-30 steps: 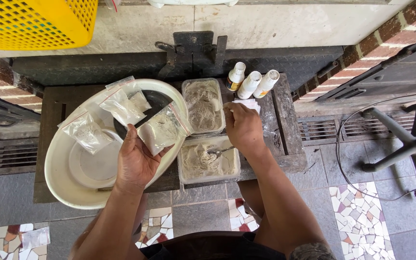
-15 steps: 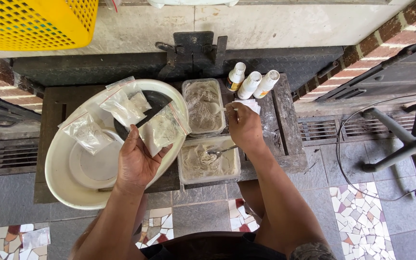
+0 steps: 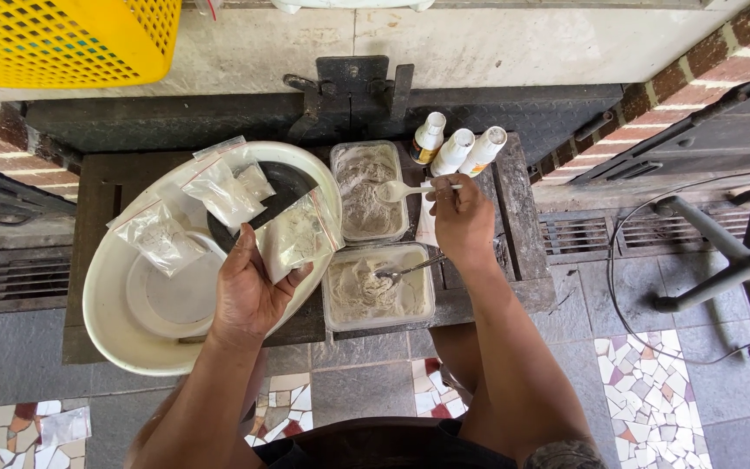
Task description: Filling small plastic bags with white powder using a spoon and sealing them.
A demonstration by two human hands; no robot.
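Note:
My left hand holds a small clear plastic bag partly filled with pale powder, above the rim of a large white basin. My right hand grips a white plastic spoon whose bowl hovers over the far rectangular tub of grey-white powder. A nearer tub holds clumped powder, and a metal spoon rests in it. Two filled bags lie in the basin.
Three white bottles stand at the back of the dark metal table. A yellow perforated crate sits top left. A chair base and a cable are on the tiled floor to the right.
My right hand has lifted the white spoon out over the far tub. The bag in my left hand has shifted slightly.

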